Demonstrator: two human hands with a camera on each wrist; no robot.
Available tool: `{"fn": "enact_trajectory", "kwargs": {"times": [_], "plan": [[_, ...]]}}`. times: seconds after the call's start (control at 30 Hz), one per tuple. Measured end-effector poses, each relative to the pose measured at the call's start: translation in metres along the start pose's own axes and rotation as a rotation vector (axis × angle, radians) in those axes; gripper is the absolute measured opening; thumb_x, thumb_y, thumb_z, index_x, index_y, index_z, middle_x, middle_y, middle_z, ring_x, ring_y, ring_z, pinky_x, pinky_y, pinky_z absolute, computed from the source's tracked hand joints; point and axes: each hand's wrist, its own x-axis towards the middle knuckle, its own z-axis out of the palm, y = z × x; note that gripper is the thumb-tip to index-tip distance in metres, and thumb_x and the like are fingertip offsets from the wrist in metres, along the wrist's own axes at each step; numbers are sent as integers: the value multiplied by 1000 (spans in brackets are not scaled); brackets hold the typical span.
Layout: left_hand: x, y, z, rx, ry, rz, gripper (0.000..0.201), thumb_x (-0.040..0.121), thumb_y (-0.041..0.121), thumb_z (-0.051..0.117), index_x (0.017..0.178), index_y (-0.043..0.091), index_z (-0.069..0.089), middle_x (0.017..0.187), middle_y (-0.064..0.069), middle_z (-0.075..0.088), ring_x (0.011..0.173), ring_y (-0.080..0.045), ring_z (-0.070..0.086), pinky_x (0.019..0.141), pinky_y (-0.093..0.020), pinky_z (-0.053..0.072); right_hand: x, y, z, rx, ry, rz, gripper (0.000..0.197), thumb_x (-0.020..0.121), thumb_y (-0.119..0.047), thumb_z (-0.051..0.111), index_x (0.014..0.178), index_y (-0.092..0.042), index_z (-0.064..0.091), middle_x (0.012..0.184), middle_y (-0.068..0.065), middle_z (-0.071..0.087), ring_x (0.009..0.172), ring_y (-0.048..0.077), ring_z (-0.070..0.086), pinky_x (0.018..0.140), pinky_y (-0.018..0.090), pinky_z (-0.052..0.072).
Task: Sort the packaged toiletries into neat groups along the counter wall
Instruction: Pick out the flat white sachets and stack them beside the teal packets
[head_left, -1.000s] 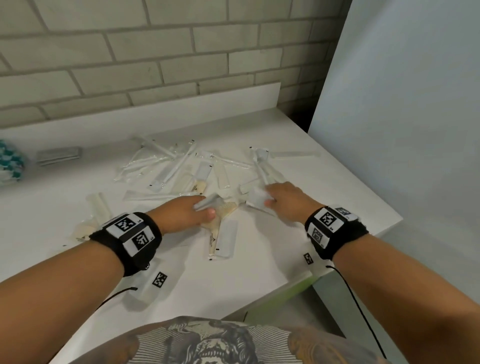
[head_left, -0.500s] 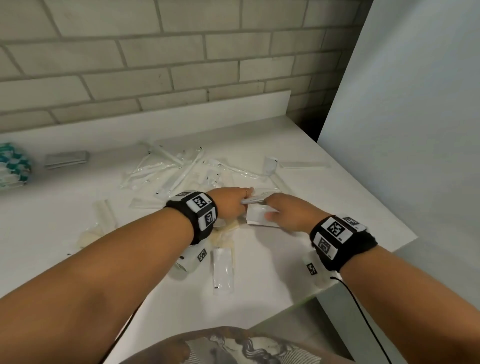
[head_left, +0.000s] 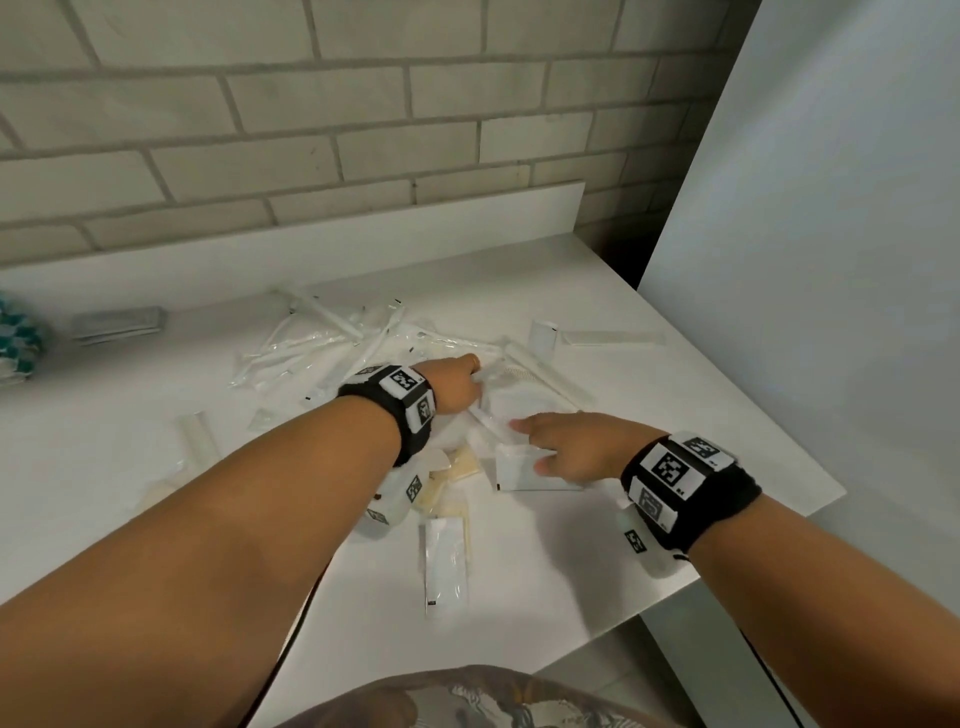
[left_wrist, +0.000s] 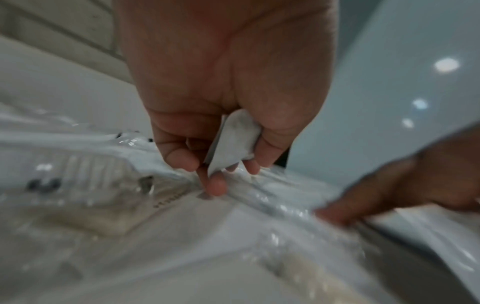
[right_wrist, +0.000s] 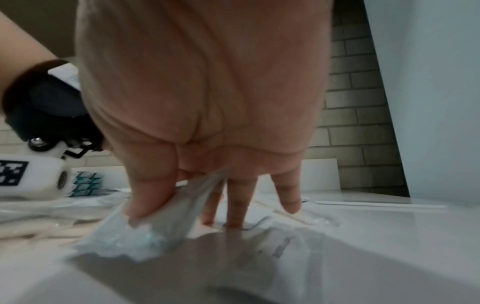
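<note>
Sorting at an early stage, judged from the layout. The packaged toiletries lie mostly as a loose heap (head_left: 363, 353) on the white worktop (head_left: 675, 415), a little out from the upstand (head_left: 311, 249) at the foot of the brick wall; long clear-wrapped sticks cross one another at all angles, and no row or neat group shows among them. Nearer the person than the heap lie cream-coloured sachets (head_left: 457, 467) and a single flat sachet (head_left: 444, 566); left of the heap a few more packets (head_left: 195, 441) lie apart. Against the upstand, well left of the heap, sit a flat grey pack (head_left: 117, 325) and a teal-patterned item (head_left: 18, 338) at the frame edge; whether these count as finished groups cannot be told. A small white tube (head_left: 543, 338) and a long flat packet (head_left: 613, 339) lie right of the heap. The left hand (head_left: 452, 384), reaching into the heap's near right edge, has its fingers curled and pinches a small white sachet (left_wrist: 231, 142) between thumb and fingers, with the fingertips (left_wrist: 217, 186) touching a clear wrapper beneath. The right hand (head_left: 571, 452), just right of it, keeps its fingers extended downward onto the worktop while the thumb and forefinger nip a crinkled clear packet (right_wrist: 161, 226). Nearly all grouping remains to be done.
</note>
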Motion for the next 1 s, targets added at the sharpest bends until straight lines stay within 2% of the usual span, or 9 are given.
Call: {"fn": "enact_trajectory", "kwargs": {"times": [0.1, 0.2, 0.3, 0.43, 0.57, 0.7, 0.77, 0.87, 1.0], "plan": [[-11, -12, -5, -243, 174, -42, 44, 101, 38, 37, 137, 11, 39, 123, -8, 58, 96, -21, 55, 81, -32, 42, 3, 7, -9, 240, 163, 16, 48, 95, -35, 54, 140, -23, 45, 142, -9, 40, 122, 15, 50, 98, 28, 40], [-24, -29, -2, -595, 229, -70, 43, 97, 44, 45, 130, 17, 43, 113, -2, 62, 90, -15, 62, 77, -33, 51, 16, 5, -17, 293, 292, 124, 39, 94, -34, 55, 128, -14, 51, 128, 0, 40, 97, 21, 56, 78, 31, 48], [-40, -40, 2, -870, 237, -106, 47, 94, 36, 54, 136, 16, 45, 114, -1, 64, 92, -15, 64, 79, -33, 56, 34, -5, -13, 17, 280, 176, 50, 86, -34, 64, 130, -18, 48, 127, 7, 41, 112, 28, 48, 92, 37, 44], [-63, -45, 7, -976, 277, -117, 29, 95, 27, 55, 122, 17, 55, 110, -5, 68, 93, -20, 64, 80, -36, 56, 49, -16, -18, 80, 232, 296, 68, 78, -25, 75, 133, -16, 38, 121, 9, 55, 109, 29, 55, 95, 42, 47], [-79, -53, 14, -1078, 303, -147, 23, 92, 15, 57, 115, 12, 58, 109, -15, 69, 88, -22, 65, 80, -39, 57, 53, -23, -29, -18, 286, 365, 40, 85, -23, 59, 124, -14, 54, 120, 6, 60, 107, 27, 58, 94, 39, 45], [-100, -55, 16, -1138, 345, -72, 30, 97, 28, 54, 122, 11, 56, 111, -12, 68, 97, -22, 67, 82, -35, 59, 29, -51, -57, 463, 547, 125, 40, 92, -25, 59, 129, -13, 50, 116, 3, 60, 100, 22, 59, 74, 27, 43], [-113, -53, 13, -1199, 386, 16, 41, 100, 39, 44, 131, 13, 53, 115, -8, 67, 104, -23, 66, 84, -36, 58, 12, -78, -65, 834, 525, -117, 39, 88, -22, 66, 124, -17, 52, 106, -3, 64, 91, 15, 60, 66, 23, 41], [-132, -49, 6, -1404, 375, 172, 47, 99, 47, 38, 133, 19, 53, 121, -9, 66, 110, -26, 65, 88, -45, 56, 8, -120, -60, 973, 541, -247, 36, 83, -22, 74, 112, -17, 55, 100, 0, 67, 82, 14, 63, 64, 23, 43], [-156, -55, 1, -1367, 414, 251, 32, 95, 19, 58, 126, 11, 58, 114, -19, 67, 106, -34, 66, 89, -47, 55, 14, -154, -51, 963, 682, -184, 32, 79, -30, 77, 98, -17, 54, 88, 4, 69, 64, 11, 65, 58, 25, 51]]}}
